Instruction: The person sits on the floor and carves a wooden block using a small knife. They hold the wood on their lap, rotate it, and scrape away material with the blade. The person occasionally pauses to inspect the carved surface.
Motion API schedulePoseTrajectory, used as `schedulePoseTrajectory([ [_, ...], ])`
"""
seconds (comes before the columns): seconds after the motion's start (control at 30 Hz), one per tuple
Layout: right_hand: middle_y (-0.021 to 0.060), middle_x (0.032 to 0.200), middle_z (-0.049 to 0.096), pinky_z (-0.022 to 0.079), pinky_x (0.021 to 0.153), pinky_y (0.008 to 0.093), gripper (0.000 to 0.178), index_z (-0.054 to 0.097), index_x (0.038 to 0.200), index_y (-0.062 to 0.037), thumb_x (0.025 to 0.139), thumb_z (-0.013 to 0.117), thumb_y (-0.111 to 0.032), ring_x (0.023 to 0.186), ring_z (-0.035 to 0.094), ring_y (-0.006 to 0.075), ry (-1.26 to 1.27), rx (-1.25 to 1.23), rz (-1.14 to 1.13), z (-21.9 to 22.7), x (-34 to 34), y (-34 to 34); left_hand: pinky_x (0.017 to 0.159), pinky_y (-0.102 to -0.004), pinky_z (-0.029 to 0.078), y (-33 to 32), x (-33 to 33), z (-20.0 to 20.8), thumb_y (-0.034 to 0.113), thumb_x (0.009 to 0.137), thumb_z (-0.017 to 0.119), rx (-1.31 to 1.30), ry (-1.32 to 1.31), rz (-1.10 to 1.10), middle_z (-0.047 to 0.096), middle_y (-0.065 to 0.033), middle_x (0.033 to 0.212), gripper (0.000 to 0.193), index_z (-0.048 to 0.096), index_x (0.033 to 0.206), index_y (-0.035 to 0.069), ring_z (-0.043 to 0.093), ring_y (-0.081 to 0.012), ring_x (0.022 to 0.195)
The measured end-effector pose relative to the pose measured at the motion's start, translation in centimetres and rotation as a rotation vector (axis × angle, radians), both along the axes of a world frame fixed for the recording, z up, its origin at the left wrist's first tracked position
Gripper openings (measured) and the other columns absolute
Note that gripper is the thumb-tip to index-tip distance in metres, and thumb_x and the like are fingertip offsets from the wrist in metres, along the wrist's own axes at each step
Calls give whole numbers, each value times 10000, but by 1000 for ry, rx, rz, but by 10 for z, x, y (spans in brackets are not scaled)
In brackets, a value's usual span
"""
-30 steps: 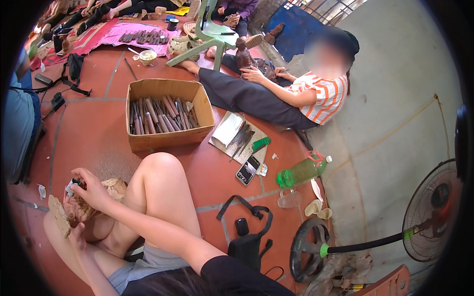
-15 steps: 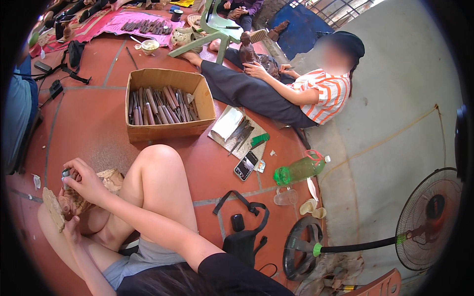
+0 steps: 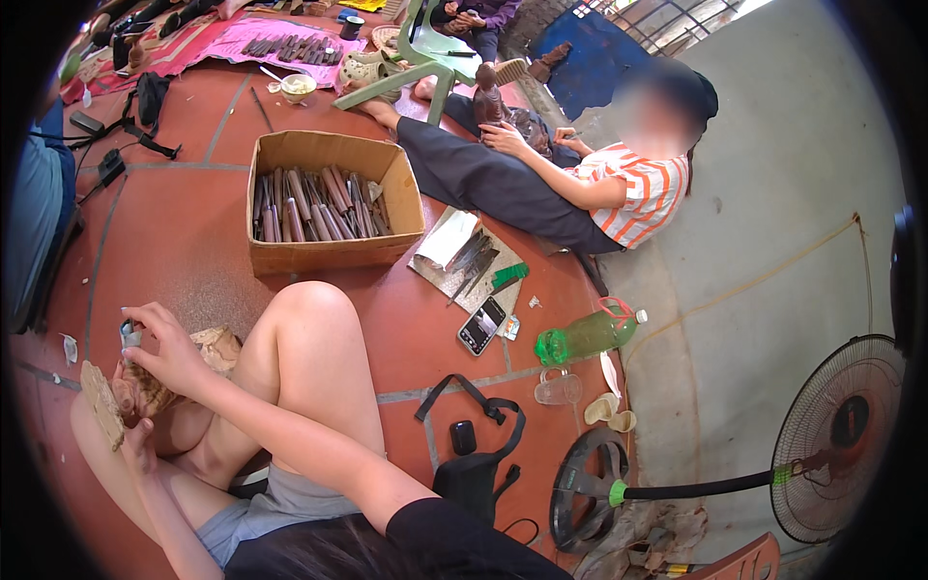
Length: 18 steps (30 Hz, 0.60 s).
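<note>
A brown wood carving (image 3: pixel 145 394) with a pale, flat, rough-edged base (image 3: pixel 100 404) rests tilted across my lap. My left hand (image 3: pixel 142 447) grips it low down, by the base, with some fingers hidden behind it. Over the upper side of the carving, my right hand (image 3: pixel 172 353) pinches a small grey-blue piece (image 3: pixel 130 334), perhaps folded sandpaper. Beyond my right wrist, a tan, creased-looking part (image 3: pixel 217 350) shows beside my raised knee; I cannot tell whether it belongs to the carving.
A cardboard box (image 3: pixel 333 253) of wooden-handled tools stands ahead. To its right are a board (image 3: pixel 430 269) with files, a phone (image 3: pixel 481 325) and a green bottle (image 3: pixel 594 331). A black strap bag (image 3: pixel 474 478) and a fan (image 3: pixel 851 425) are at right. A co-worker (image 3: pixel 541 184) sits against the wall holding a dark carving.
My right hand's fingers have shifted slightly, and more of the grey-blue piece shows. The left hand keeps its grip on the carving. The whole view has moved a little.
</note>
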State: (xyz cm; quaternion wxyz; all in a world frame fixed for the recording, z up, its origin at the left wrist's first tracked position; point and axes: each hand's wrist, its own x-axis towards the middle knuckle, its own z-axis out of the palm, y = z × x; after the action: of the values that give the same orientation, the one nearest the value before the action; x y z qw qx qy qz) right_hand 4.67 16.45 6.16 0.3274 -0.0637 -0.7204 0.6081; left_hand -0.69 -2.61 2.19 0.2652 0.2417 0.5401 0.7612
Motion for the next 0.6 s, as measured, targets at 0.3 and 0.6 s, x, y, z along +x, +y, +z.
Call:
schedulePoseTrajectory([
  [0.3, 109, 1089, 567, 478, 891, 330, 596, 455, 1307, -25, 769, 710, 3, 1010, 587, 202, -36, -356, 61, -1, -5, -1, 1141, -390, 308, -10, -1, -14, 224, 673, 874, -41, -111, 79, 385, -122, 1464, 1071, 235, 1494, -31, 372, -247, 1361],
  [0.6, 95, 1016, 604, 480, 875, 333, 555, 477, 1241, -34, 745, 722, 15, 948, 604, 222, -9, -209, 15, 5, -2, -4, 1140, -391, 304, 13, 18, 23, 210, 664, 877, 3, -69, 74, 386, -123, 1456, 1079, 234, 1496, -34, 381, -255, 1355],
])
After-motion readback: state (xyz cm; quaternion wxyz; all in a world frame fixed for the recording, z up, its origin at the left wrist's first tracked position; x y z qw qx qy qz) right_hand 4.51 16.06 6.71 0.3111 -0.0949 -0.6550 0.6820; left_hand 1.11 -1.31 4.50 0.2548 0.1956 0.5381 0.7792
